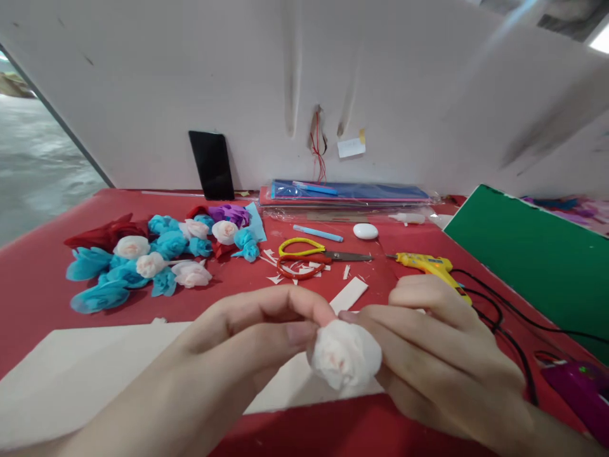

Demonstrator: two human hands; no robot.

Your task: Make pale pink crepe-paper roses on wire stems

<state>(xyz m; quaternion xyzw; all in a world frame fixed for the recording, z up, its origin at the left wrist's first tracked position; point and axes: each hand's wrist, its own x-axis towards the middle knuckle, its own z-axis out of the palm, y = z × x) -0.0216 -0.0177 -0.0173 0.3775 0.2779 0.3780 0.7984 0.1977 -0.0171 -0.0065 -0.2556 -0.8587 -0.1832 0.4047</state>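
Note:
A white fabric or paper flower (345, 355) with a faint pink centre is held between both hands, facing the camera. My left hand (247, 349) pinches its left edge between thumb and forefinger. From the right, my right hand (442, 349) has its fingers closed round the flower's back and side; the fingertips are partly hidden behind it. Under the hands lies a white sheet (95, 374), with a short white strip (349, 294) just beyond the flower.
Blue, white, red and purple flowers (126, 273) lie at left. Scissors (304, 257), scraps, a blue pen (318, 233) and a white oval object (365, 231) sit mid-table. Right: yellow glue gun (428, 263), cables, green board (533, 266), purple tool (578, 393). A phone (212, 166) leans behind.

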